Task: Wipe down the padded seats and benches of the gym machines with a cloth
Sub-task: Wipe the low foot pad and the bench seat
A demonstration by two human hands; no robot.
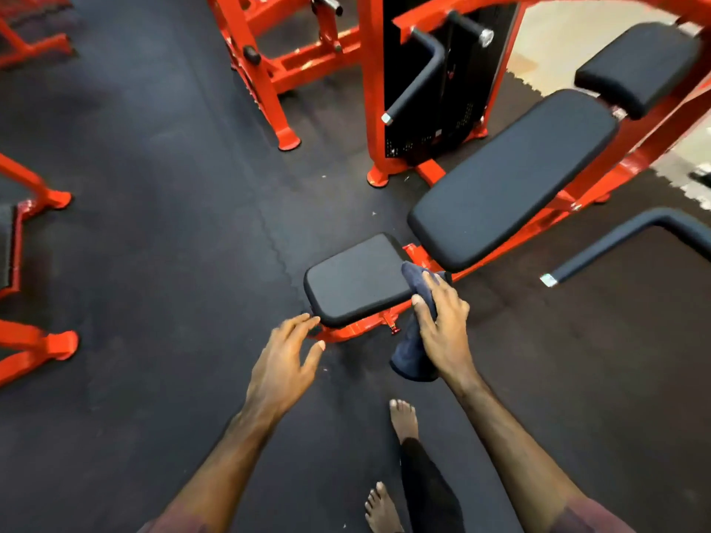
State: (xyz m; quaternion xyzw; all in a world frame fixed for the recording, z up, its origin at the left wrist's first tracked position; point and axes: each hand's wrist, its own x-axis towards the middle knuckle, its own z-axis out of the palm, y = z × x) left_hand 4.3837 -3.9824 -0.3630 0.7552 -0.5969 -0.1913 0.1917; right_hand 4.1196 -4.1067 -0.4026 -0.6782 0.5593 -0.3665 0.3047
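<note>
Head view, looking down at a red-framed gym machine on dark rubber floor.

Right hand (442, 325), centre-right of frame: fingers curled around a dark blue cloth (413, 352), grasping it. The top of the cloth is bunched against the right edge of the seat pad (358, 280); the rest hangs below the hand toward the floor. Held bunched like this, probably so a thick fold meets the vinyl while the loose tail stays out of the way.

Left hand (284, 359), lower centre: released, fingers spread and holding nothing. Fingertips sit at the near-left corner of the seat pad; whether they touch it or hover just short, cannot tell. Likely placed there to steady the body while leaning in.

Seat pad: small, black, roughly flat, centre of frame, on a red bracket.

Back pad (511, 178): long, black, running toward upper right just past the seat. Head pad (638, 67) beyond it at upper right. The cloth touches neither.

Black handle bars (417, 78) stand at upper centre by the weight stack; another handle (615, 240) sits at right.

Bare feet (402, 417) at bottom centre, close to the seat's near side.

Judgement: the seat is being wiped now, starting or ending at its right edge; the back and head pads look like the next surfaces.
</note>
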